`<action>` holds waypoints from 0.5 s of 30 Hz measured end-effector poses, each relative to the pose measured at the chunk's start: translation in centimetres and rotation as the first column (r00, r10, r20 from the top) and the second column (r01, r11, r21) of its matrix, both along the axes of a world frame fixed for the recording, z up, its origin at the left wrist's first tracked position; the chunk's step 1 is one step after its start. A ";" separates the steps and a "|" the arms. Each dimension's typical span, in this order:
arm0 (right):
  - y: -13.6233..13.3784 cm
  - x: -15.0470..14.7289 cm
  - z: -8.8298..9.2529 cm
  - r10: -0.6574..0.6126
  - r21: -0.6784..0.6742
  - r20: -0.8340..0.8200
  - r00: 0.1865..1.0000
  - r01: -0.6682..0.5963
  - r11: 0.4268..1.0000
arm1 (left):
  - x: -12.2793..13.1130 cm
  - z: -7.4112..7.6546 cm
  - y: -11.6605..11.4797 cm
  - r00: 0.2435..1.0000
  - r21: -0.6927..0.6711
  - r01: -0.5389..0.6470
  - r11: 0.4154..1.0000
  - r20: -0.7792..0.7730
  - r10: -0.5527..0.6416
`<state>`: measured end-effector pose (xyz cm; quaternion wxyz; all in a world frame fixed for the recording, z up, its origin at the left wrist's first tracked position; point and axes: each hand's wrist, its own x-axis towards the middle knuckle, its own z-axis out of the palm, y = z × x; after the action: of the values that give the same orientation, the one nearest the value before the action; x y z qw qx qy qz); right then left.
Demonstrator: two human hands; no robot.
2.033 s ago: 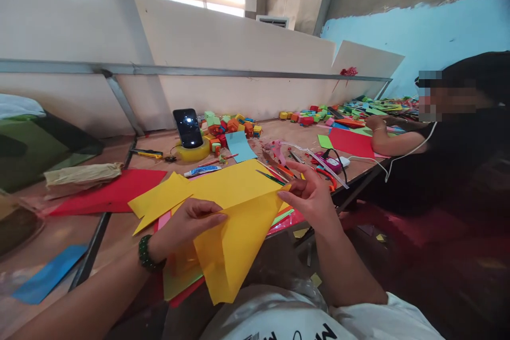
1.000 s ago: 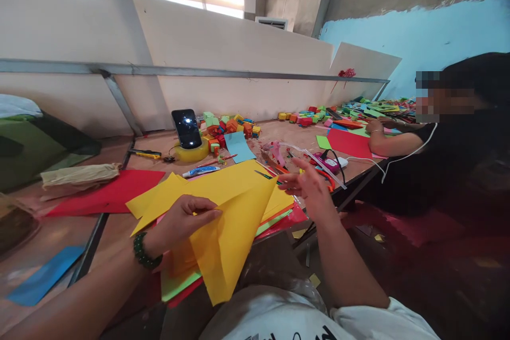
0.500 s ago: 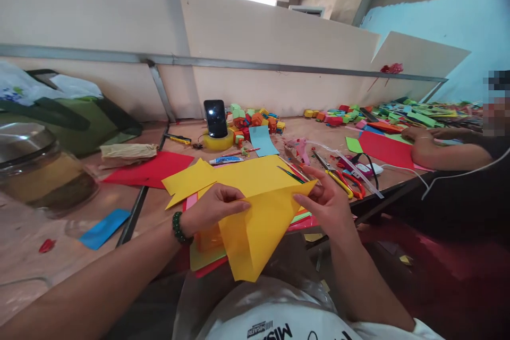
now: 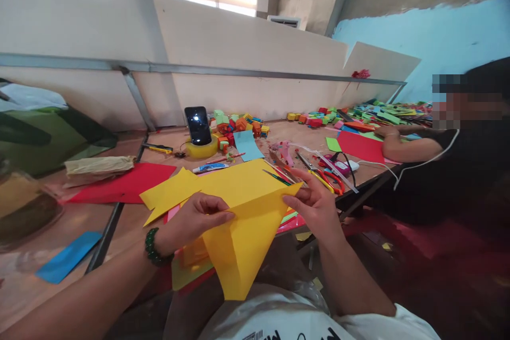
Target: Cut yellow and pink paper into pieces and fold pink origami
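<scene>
A folded sheet of yellow paper (image 4: pixel 243 244) hangs between my hands over the table's front edge. My left hand (image 4: pixel 199 220), with a dark green bead bracelet at the wrist, pinches its upper left edge between thumb and fingers. At the pointed right corner, my right hand (image 4: pixel 313 199) grips the paper between thumb and fingers. Behind it, flat on the table, lies another yellow sheet (image 4: pixel 239 178). A yellow piece with a notched end (image 4: pixel 171 191) lies to its left. Pencils or thin sticks (image 4: pixel 274 175) lie just beyond my right hand.
A phone (image 4: pixel 198 126) leans on a tape roll (image 4: pixel 202 147). Scissors (image 4: pixel 319 172), a pink glue gun (image 4: pixel 285 151), a cutter knife (image 4: pixel 158 148) and paper cubes (image 4: pixel 241 125) lie about. Red paper (image 4: pixel 123 183) and blue paper (image 4: pixel 69 257) are at left. Another person's arm (image 4: pixel 410 147) rests at right.
The view has turned right, so the surroundings sit further left and more of the other person shows. Both hands keep their hold on the yellow paper, which looks much the same.
</scene>
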<state>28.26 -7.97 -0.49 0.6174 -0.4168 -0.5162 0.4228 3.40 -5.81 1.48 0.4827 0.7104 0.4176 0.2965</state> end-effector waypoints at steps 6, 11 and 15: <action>0.5 0.5 -0.7 0.001 0.007 -0.011 1.000 -0.001 1.000 | -0.3 -0.8 0.6 0.998 0.031 0.046 0.998 -0.032 -0.045; 1.6 1.1 -1.2 -0.005 0.028 -0.025 1.000 0.005 1.000 | -0.3 -0.7 0.7 0.998 0.027 0.058 0.998 -0.036 -0.057; 1.5 1.1 -1.0 -0.066 0.066 -0.032 0.997 0.068 0.995 | -0.3 -0.8 0.9 0.998 0.046 0.054 0.998 -0.047 -0.051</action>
<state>29.40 -6.45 -1.50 0.6524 -0.4066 -0.5066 0.3903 3.05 -4.94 0.72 0.4638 0.7388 0.4027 0.2771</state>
